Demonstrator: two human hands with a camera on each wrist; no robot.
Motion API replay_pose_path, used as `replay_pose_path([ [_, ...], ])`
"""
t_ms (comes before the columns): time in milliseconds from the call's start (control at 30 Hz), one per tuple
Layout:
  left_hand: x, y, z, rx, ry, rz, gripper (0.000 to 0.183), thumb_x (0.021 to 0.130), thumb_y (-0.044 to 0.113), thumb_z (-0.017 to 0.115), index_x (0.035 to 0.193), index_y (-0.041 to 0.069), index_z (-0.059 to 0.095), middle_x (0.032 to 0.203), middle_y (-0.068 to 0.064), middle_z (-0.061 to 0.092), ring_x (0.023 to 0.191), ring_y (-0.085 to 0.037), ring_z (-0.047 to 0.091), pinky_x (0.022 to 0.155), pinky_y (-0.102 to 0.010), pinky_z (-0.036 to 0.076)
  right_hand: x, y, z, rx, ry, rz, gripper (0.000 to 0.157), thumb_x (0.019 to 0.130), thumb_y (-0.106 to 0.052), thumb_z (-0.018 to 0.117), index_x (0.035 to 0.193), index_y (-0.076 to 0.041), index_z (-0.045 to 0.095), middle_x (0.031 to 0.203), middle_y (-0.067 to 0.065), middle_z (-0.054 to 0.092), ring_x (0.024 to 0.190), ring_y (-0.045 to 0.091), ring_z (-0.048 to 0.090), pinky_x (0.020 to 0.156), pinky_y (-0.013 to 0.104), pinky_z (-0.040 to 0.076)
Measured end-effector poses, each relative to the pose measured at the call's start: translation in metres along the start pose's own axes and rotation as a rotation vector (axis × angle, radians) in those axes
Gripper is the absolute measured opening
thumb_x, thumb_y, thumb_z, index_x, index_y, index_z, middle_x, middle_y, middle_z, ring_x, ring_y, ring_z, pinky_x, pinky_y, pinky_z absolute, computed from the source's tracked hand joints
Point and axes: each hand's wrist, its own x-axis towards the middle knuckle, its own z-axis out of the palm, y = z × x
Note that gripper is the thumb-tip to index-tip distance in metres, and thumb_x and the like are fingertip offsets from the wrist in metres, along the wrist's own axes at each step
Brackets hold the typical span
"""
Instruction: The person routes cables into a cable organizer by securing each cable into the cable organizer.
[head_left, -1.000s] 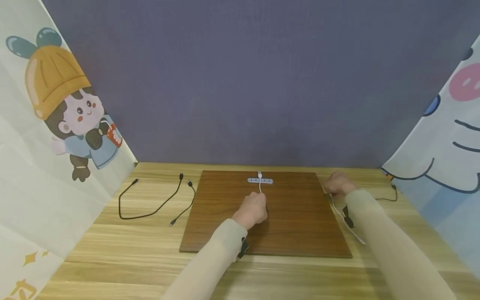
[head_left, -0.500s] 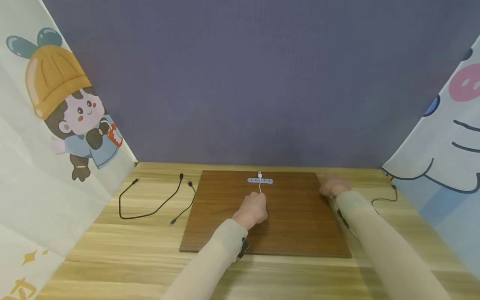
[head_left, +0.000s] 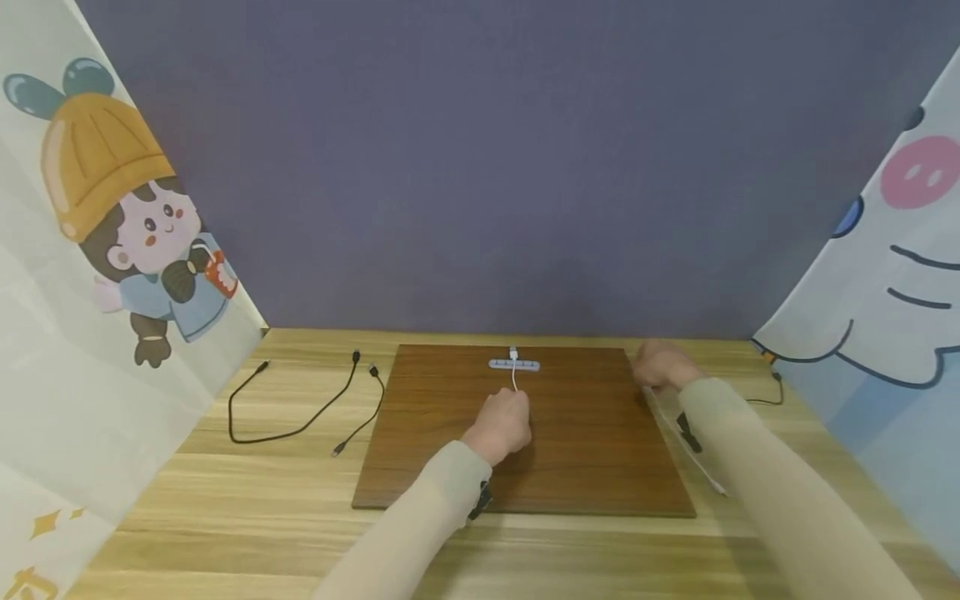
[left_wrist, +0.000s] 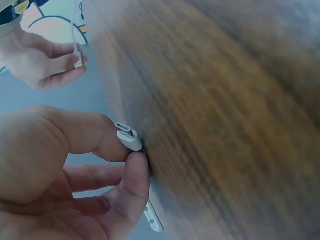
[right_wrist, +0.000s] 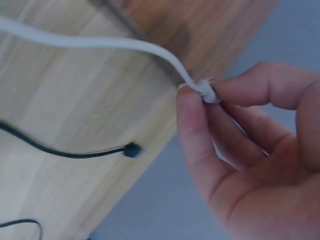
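Over the middle of the brown board [head_left: 585, 450], my left hand [head_left: 498, 425] pinches the USB-C plug [left_wrist: 131, 140] of a white cable between thumb and index finger. That white cable [head_left: 515, 379] runs back to a pale cable clip strip [head_left: 525, 366] at the board's far side, where its other plug [head_left: 513, 354] lies across the strip. At the board's far right corner, my right hand [head_left: 663, 365] pinches the plug [right_wrist: 206, 92] of a second white cable [right_wrist: 100, 42]. This cable trails down along the board's right edge.
Two black cables [head_left: 273, 437] [head_left: 367, 421] lie on the pale wooden table [head_left: 225, 517] left of the board. Another black cable [head_left: 777, 392] is at the right, with a dark plug [head_left: 688, 433] partly behind the right forearm. A grey-blue panel [head_left: 480, 167] rises behind.
My right hand has shifted left towards the board's far corner, drawing the second white cable's plug with it. The left hand keeps its pinch in place. The head view has shifted slightly.
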Motion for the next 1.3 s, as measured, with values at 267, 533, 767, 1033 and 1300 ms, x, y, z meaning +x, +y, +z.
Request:
replay_pose_path([
  [267,0.0,-0.005,-0.004,-0.12,-0.04,-0.05,0.017,0.084,-0.006,0.066,0.074,0.006,0.06,0.067,-0.006,0.057,0.054,-0.017,0.051,0.049,-0.03,0.046,-0.007,-0.027,-0.005,-0.018,-0.027,-0.078,0.018,0.081,0.004,0.052,0.087,0.002,0.068,0.082,0.008,0.064,0.061,0.015,0.056,0.057,0.028,0.051],
  [533,-0.001,-0.007,-0.008,-0.114,-0.056,-0.077,0.014,0.083,-0.005,0.067,0.076,0.005,0.061,0.067,-0.007,0.057,0.052,-0.017,0.052,0.045,-0.028,0.045,-0.01,-0.05,-0.009,-0.039,-0.008,-0.173,0.035,0.074,0.006,0.055,0.104,0.004,0.073,0.087,0.008,0.071,0.065,0.018,0.064,0.06,0.029,0.054],
  [767,-0.002,-0.009,-0.01,-0.139,-0.045,-0.07,0.014,0.08,-0.007,0.065,0.075,0.005,0.06,0.067,-0.007,0.058,0.053,-0.019,0.055,0.045,-0.028,0.045,-0.014,-0.061,-0.009,0.013,0.019,-0.319,0.02,0.083,-0.003,0.065,0.1,0.002,0.075,0.089,0.008,0.072,0.068,0.017,0.065,0.064,0.031,0.055],
  [1033,0.0,-0.013,-0.006,-0.196,-0.02,-0.053,0.01,0.083,-0.005,0.064,0.078,0.003,0.061,0.064,-0.007,0.058,0.047,-0.015,0.051,0.042,-0.026,0.043,-0.008,-0.072,-0.001,0.029,0.031,-0.388,0.017,0.085,-0.003,0.069,0.1,-0.002,0.076,0.091,0.005,0.073,0.078,0.017,0.065,0.075,0.036,0.055],
  [1300,0.004,-0.015,-0.001,-0.212,-0.001,-0.045,0.016,0.086,0.002,0.065,0.072,0.008,0.06,0.058,-0.002,0.059,0.046,-0.014,0.053,0.044,-0.027,0.043,-0.007,-0.086,0.006,0.09,-0.007,-0.403,0.016,0.089,-0.002,0.067,0.101,-0.003,0.076,0.082,0.003,0.071,0.068,0.014,0.063,0.068,0.031,0.053],
])
